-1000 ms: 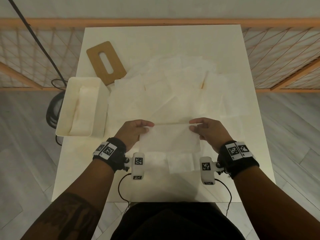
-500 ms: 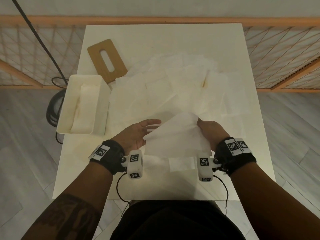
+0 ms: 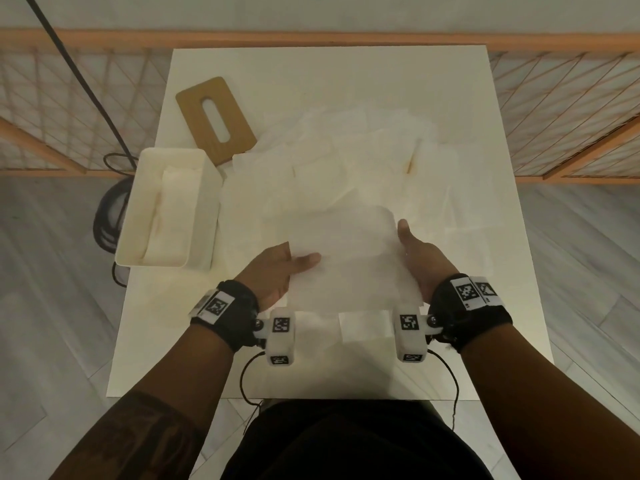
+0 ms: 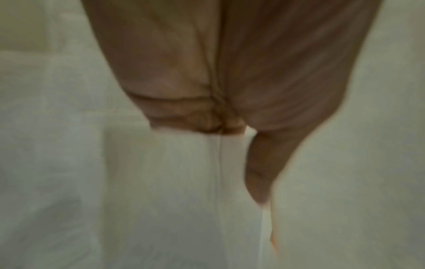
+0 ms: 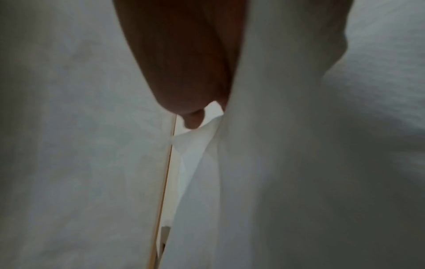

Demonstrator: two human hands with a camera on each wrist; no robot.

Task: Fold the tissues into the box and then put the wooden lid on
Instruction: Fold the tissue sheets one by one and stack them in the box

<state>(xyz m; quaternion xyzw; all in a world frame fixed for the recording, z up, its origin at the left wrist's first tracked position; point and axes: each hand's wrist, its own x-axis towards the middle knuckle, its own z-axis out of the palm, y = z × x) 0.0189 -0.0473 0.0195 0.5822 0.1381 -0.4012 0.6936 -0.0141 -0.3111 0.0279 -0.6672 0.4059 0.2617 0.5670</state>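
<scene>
Head view: both hands at one tissue (image 3: 341,244), lifted just in front of the loose pile (image 3: 363,161) on the counter (image 3: 214,358). Left hand (image 3: 273,271) pinching its left edge, thumb on top, other fingers hidden under the sheet. Right hand (image 3: 420,258) against its right edge, thumb straight; fingers hidden, grip cannot be told. Box (image 3: 166,209) left of the tissue, open, tissues inside. Lid (image 3: 216,119) flat just beyond the box.

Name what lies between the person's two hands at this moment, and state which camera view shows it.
A single white tissue spans the gap between the left hand and the right hand, each holding one side of it. The head view shows this.
</scene>
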